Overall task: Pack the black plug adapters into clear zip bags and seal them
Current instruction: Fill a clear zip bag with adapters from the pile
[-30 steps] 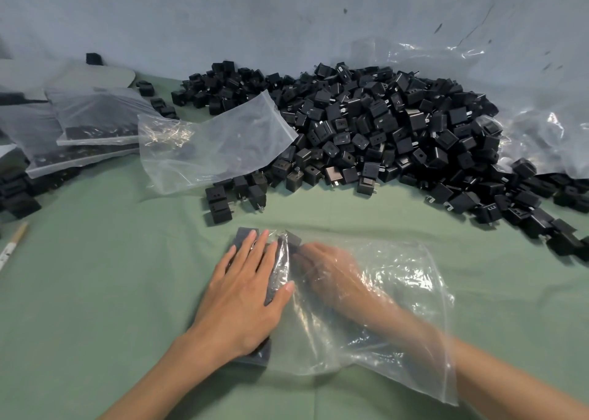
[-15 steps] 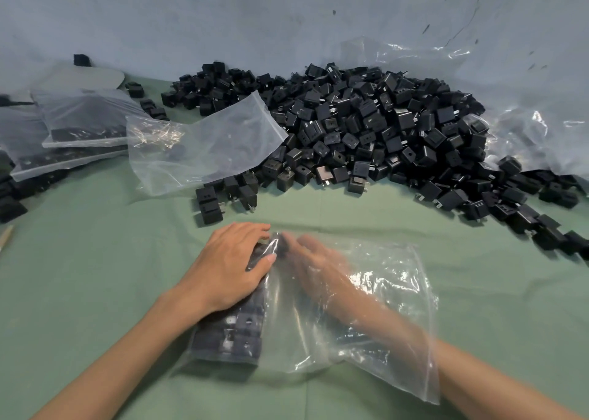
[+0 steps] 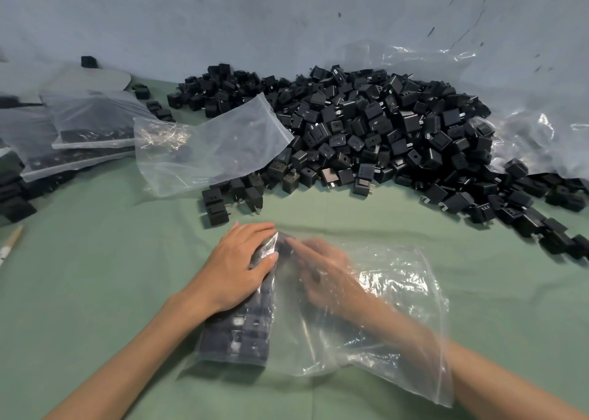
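A clear zip bag lies on the green cloth in front of me. Along its left side sits a row of black plug adapters. My left hand presses flat on the far end of that row from outside the plastic. My right hand is inside the bag, blurred by the film, its fingers reaching up-left to the far adapters. The bag's mouth lies around my right forearm. A big heap of loose adapters lies behind.
An empty zip bag leans on the heap's left side. Filled bags are stacked at far left. A few loose adapters sit just beyond my left hand. Crumpled clear plastic lies at right, a pencil-like stick at the left edge.
My left hand slid away from me to the far end of the row, uncovering the near adapters in the bag. My right hand stayed inside the bag, shifting slightly.
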The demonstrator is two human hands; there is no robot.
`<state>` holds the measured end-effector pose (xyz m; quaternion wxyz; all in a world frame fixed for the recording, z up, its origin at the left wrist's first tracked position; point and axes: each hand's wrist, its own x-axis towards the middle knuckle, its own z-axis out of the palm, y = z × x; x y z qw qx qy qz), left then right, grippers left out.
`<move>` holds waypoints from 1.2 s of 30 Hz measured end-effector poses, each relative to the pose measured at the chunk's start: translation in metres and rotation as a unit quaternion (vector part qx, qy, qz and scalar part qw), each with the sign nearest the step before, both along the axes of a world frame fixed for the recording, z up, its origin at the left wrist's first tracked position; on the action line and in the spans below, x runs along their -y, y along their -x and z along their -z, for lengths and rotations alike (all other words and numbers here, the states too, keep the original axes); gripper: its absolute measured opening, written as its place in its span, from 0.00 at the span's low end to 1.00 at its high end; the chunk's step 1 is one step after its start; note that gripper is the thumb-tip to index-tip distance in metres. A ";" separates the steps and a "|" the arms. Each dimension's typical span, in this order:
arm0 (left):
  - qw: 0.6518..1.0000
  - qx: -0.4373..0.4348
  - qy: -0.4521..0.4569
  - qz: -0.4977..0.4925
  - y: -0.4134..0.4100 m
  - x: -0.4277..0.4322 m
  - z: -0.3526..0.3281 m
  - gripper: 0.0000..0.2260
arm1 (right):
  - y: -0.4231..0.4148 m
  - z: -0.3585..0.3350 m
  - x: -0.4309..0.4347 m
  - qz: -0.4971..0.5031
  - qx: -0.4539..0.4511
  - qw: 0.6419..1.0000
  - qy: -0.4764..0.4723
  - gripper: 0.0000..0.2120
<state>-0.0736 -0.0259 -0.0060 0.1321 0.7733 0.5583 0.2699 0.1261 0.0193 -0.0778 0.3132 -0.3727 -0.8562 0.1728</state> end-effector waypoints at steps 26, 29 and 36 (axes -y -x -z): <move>0.999 0.021 0.026 0.015 -0.003 -0.021 -0.007 0.19 | 0.010 -0.018 0.022 0.005 -0.044 0.999 -0.015 0.28; 0.999 0.028 0.024 -0.003 -0.003 -0.021 -0.004 0.17 | 0.011 -0.026 0.024 0.014 -0.081 0.996 -0.020 0.19; 0.999 0.037 0.026 -0.027 -0.002 -0.021 -0.003 0.14 | 0.011 -0.035 0.023 -0.051 -0.024 0.993 -0.106 0.20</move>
